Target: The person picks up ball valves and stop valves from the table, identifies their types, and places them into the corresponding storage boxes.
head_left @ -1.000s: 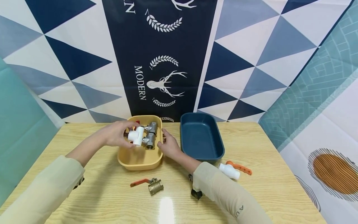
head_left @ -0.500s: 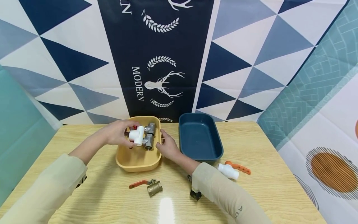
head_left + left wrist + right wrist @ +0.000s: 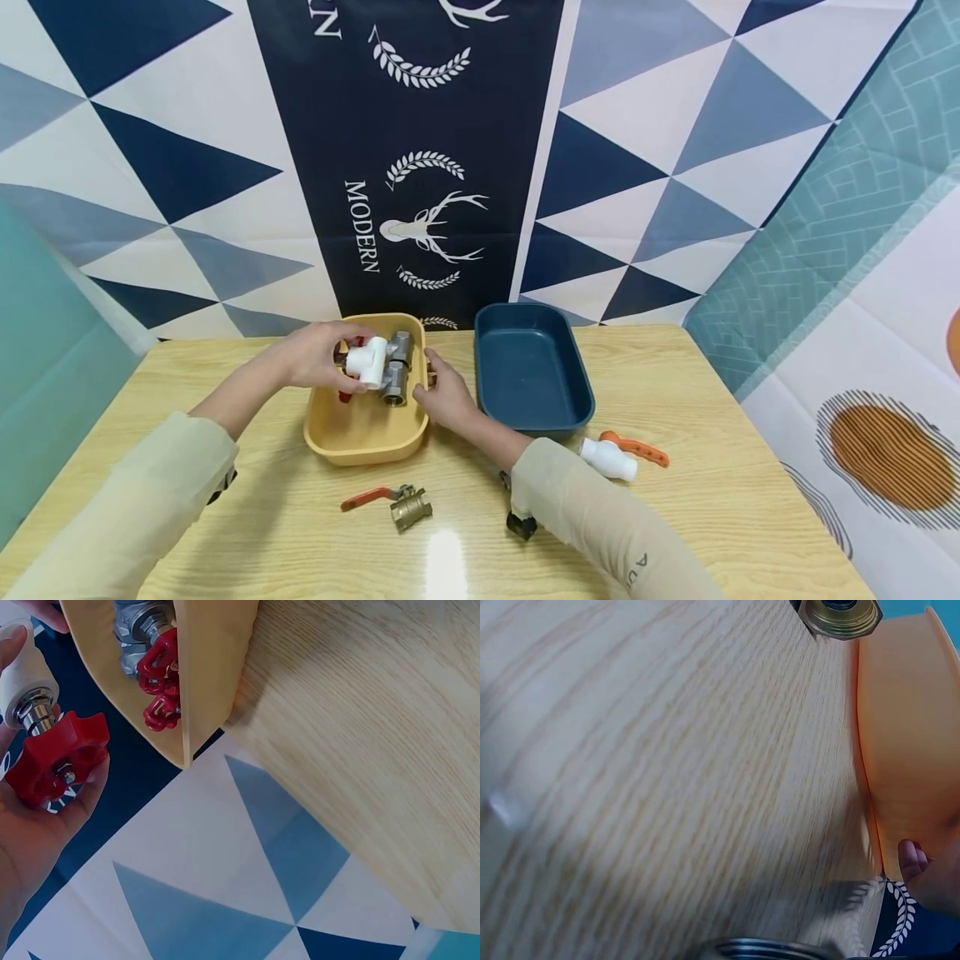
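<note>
My left hand (image 3: pixel 318 354) grips a white stop valve (image 3: pixel 369 362) above the yellow bin (image 3: pixel 360 429). In the left wrist view, the valve's red handwheel (image 3: pixel 64 754) sits against my fingers and its white body is partly covered. Inside the bin lie two silver stop valves (image 3: pixel 395 383), side by side, with red handwheels (image 3: pixel 161 712) towards the left wall. My right hand (image 3: pixel 450 396) holds the bin's right side, thumb near the rim and fingertips (image 3: pixel 910 859) against the outer wall.
A dark blue bin (image 3: pixel 532 375) stands right of the yellow one. Nearer me lies a brass ball valve (image 3: pixel 411 510) with a red lever. A white ball valve (image 3: pixel 609 459) with an orange handle lies right of my right forearm. Patterned cloth (image 3: pixel 435 167) backs the table.
The white valve has shifted slightly right over the yellow bin, nearer the silver valves and now covering part of them. My right hand stays on the bin. The whole head view drifts slightly.
</note>
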Demonstrator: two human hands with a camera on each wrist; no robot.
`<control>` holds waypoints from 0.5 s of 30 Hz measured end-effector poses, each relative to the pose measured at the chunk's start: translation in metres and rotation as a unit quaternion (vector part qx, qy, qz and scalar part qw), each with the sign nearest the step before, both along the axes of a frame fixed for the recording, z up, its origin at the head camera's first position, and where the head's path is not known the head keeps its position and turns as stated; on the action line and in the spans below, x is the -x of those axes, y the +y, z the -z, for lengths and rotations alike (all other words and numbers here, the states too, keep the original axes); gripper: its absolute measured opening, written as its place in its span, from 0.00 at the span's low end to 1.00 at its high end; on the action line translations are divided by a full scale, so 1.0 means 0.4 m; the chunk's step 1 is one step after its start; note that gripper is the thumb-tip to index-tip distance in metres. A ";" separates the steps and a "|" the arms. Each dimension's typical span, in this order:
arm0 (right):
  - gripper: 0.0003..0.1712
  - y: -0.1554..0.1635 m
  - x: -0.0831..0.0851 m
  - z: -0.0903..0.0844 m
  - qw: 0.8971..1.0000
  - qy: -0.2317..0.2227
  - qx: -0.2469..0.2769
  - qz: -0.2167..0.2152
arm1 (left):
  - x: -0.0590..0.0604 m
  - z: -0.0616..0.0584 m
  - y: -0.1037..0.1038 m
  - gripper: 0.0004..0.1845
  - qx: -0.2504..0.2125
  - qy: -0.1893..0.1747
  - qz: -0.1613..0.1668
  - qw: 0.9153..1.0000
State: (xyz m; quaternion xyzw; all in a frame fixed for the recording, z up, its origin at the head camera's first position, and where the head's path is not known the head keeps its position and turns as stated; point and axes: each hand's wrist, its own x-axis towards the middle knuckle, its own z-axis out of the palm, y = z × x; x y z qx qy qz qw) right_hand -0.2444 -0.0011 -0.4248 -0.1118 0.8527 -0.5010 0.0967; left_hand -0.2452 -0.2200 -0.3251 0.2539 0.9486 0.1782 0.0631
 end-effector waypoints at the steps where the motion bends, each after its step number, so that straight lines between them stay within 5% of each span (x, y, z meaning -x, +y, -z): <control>1: 0.39 0.000 0.000 0.000 1.000 0.001 0.001 0.000 | 0.001 0.001 0.000 0.38 0.000 -0.001 -0.003 1.000; 15: 0.39 0.001 -0.001 -0.001 1.000 0.008 -0.003 0.005 | 0.024 0.004 0.010 0.39 0.003 -0.006 -0.019 1.000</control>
